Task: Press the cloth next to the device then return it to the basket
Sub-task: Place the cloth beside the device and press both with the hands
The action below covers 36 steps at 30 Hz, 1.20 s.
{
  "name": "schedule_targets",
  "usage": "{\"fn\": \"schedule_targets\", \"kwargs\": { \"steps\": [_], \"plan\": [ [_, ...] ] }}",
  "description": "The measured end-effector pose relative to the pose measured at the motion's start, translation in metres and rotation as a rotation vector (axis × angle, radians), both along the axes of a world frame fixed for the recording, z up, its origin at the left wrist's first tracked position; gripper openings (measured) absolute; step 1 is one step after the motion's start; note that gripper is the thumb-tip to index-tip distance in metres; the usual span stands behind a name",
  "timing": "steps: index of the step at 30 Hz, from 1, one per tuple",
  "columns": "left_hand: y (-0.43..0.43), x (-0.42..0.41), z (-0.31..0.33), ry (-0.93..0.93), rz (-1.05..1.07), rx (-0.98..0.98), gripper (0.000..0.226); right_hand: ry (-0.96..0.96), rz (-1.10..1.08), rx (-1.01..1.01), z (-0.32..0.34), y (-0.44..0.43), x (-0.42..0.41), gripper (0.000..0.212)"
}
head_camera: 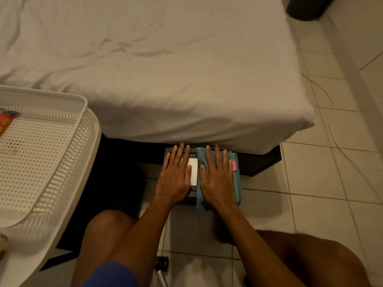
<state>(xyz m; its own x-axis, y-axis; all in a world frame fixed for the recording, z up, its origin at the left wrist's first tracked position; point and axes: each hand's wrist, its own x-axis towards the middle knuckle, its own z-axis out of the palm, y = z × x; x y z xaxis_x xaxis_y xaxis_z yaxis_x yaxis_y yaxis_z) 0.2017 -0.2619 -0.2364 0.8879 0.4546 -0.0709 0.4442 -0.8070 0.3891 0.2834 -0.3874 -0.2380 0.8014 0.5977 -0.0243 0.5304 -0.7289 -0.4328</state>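
Neither hand grasps anything: the right hand (pixel 217 179) lies flat, fingers spread, palm down on the folded teal cloth (pixel 236 183), and the left hand (pixel 176 177) lies flat on the dark device (pixel 191 169) with its white panel, just beside it, lower centre of the frame. The step in hand appears to be the press. Keep the palm level, load the fold evenly, and steady the device. The white basket (pixel 62 154) waits at the left edge for the return.
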Motion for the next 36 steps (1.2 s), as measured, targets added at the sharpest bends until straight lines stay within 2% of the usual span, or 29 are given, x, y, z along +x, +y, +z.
{"fn": "schedule_targets", "kwargs": {
  "steps": [9,16,22,28,36],
  "plan": [
    [0.006,-0.005,-0.003,0.005,-0.097,0.009,0.059,0.009,-0.118,-0.012,-0.002,-0.002,-0.022,0.065],
    [-0.021,-0.009,-0.001,-0.011,-0.023,0.008,0.06,0.009,0.004,0.013,-0.002,-0.021,-0.006,0.064],
    [-0.028,-0.013,-0.002,-0.031,-0.001,0.0,0.06,-0.004,-0.058,0.013,-0.005,-0.026,-0.015,0.066],
    [-0.028,-0.01,-0.004,-0.017,0.039,-0.003,0.061,0.024,-0.013,0.013,-0.004,-0.025,-0.006,0.066],
    [-0.025,-0.012,-0.002,-0.014,-0.014,-0.046,0.06,0.055,-0.071,0.055,-0.006,-0.027,-0.015,0.066]
  ]
}}
